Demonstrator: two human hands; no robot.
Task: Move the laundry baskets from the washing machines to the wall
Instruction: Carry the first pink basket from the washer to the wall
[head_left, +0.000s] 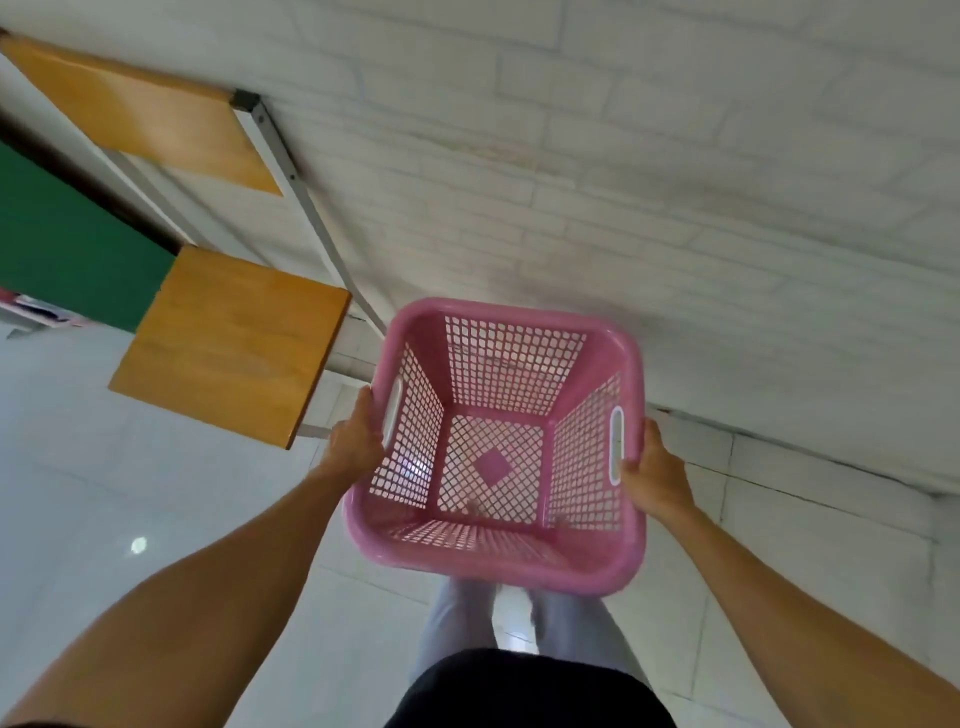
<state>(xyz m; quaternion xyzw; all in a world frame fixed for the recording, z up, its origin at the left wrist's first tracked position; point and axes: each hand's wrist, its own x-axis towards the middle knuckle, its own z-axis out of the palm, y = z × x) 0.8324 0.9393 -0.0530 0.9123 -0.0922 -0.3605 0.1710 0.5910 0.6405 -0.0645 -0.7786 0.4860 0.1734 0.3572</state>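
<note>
The square pink plastic laundry basket (493, 558) has perforated lattice walls and a smooth, slightly glossy rim. The white brick-pattern wall (623, 182) looks matt and faintly scuffed. The pale floor tiles (104, 493) shine glossily. Two orange-brown wooden shelf boards (234, 343) look smooth on a white metal frame (306, 202).

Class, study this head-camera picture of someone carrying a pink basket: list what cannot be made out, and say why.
- Washing machines: outside the head view.
- Fingers of the left hand and right hand: curled under the pink basket rim.
- Feet: hidden behind the basket.
- Pink items at the left edge: cut off and blurred.
</note>
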